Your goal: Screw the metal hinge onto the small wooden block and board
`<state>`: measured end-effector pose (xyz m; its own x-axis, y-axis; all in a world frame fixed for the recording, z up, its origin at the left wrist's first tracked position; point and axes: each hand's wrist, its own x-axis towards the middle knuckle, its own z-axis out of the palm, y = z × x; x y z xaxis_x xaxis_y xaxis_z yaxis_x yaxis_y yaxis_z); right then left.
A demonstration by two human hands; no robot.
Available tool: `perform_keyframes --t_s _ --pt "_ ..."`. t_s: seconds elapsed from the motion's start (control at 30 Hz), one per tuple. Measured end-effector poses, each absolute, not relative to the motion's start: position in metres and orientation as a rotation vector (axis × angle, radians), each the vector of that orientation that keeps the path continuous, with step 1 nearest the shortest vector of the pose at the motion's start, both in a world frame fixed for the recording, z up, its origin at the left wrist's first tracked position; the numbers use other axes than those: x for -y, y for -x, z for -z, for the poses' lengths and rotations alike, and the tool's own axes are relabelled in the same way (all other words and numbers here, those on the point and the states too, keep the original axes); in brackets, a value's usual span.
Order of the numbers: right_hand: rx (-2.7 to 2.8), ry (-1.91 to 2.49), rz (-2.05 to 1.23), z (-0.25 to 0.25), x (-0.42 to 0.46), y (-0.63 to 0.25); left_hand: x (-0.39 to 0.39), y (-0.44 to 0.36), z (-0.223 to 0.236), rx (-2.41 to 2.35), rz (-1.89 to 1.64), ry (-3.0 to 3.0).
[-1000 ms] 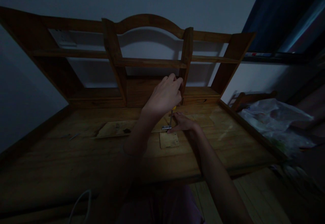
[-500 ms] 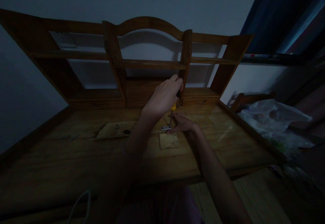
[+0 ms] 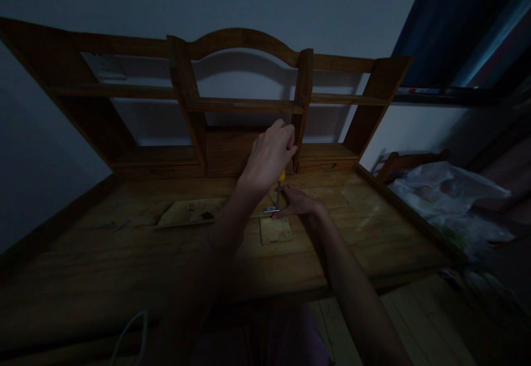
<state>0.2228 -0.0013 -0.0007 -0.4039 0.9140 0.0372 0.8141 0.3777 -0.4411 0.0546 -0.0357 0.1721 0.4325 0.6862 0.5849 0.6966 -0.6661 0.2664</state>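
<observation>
My left hand (image 3: 271, 153) is closed around the handle of a screwdriver (image 3: 278, 192). A yellow part shows below my fist, and the shaft points down at a small shiny metal piece (image 3: 271, 209). The metal piece lies on a long, narrow wooden board (image 3: 185, 212), which rests on the desk. My right hand (image 3: 297, 201) lies over the board beside the screwdriver tip, fingers spread and thumb close to the metal piece. In front of the thumb is a small square wooden piece (image 3: 276, 230) with small dark holes. The screwdriver's tip is too small to make out clearly.
A wooden shelf unit (image 3: 244, 104) stands along the back of the desk (image 3: 136, 261). Small thin items (image 3: 121, 225) lie at the left. Raised edges bound the desk's sides. Right of it are plastic bags (image 3: 448, 186); a white cable (image 3: 143, 327) loops at the front left.
My left fist has turned on the screwdriver handle and shifted slightly, its knuckles now rotated. The screwdriver tip, the metal piece and my right hand stay in place.
</observation>
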Motion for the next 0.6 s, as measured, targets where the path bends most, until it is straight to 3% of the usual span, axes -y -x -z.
perform_keyframes --t_s 0.6 --pt "2.346 1.52 -0.526 0.002 0.001 -0.223 0.027 -0.048 -0.168 1.434 1.215 2.552"
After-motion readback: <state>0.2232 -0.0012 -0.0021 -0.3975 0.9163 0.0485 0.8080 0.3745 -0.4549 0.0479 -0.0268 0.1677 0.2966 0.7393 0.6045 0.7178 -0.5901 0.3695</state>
